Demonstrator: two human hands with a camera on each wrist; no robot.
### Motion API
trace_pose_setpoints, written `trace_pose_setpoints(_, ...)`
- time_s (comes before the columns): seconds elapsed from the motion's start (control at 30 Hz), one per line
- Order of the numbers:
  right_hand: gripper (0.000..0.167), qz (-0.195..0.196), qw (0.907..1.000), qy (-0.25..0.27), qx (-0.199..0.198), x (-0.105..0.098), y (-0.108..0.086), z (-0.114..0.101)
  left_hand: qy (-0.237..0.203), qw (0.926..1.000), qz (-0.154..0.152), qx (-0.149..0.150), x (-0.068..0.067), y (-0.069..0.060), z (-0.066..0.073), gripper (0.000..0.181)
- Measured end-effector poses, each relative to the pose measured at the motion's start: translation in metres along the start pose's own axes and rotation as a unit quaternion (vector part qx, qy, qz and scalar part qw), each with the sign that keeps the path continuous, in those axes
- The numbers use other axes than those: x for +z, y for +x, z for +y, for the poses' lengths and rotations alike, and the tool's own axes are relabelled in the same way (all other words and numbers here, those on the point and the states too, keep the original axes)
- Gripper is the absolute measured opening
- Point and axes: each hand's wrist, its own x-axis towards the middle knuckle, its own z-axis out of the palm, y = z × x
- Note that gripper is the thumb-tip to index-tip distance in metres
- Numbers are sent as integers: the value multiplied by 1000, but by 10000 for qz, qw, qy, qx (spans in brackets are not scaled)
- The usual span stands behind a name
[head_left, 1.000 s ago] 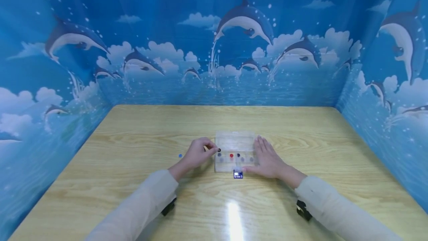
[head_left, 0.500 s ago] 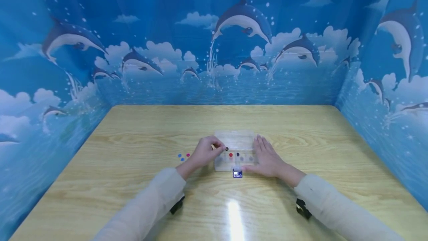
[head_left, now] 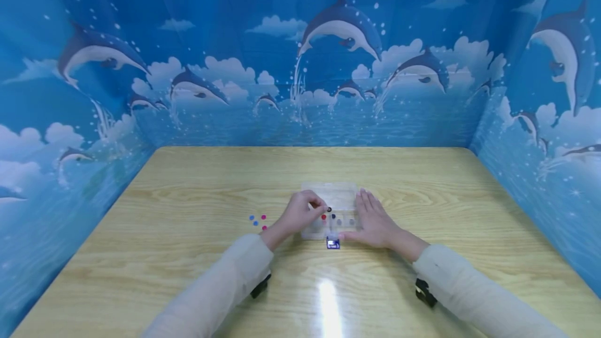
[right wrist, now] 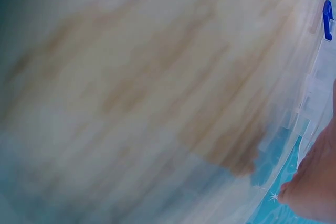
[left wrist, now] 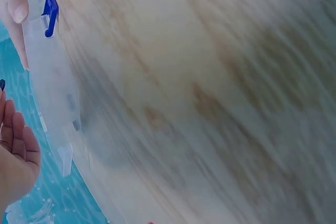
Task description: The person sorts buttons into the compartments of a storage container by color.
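A clear plastic box (head_left: 310, 234) sits mid-worktop (head_left: 197, 197), its lid (head_left: 335, 193) open toward the far side and a blue latch (head_left: 333, 243) at its near edge. A person's left hand (head_left: 298, 213) reaches across the box, fingers narrowed in a pinch on a small dark round piece (head_left: 329, 209). The right hand (head_left: 377, 226) lies along the box's right edge, fingers straight, thumb spread toward the latch. A red piece (head_left: 324, 217) shows inside. Left of the box lie blue discs (head_left: 251, 217) and pink discs (head_left: 263, 217). Wood stretches widely around; the worktop's far edge meets a dolphin-print curtain (head_left: 225, 124).
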Motion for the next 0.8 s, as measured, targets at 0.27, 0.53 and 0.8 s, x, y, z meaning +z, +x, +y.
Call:
trace_pose_setpoints(0.27, 112, -28, 10000, -35, -14, -2, -1, -2, -142, 9999, -34, 40, 10, 3, 2, 6)
trace_pose_setpoints(0.53, 112, -16, 10000, -66, -12, -1, -1, -2, 7, 9997, -186, 171, 23, 7, 6, 8)
trace_pose_setpoints(0.8, 112, 27, 9999, -109, -64, -1, -1, -1, 328, 9990, -315, 28, 30, 12, 10, 9)
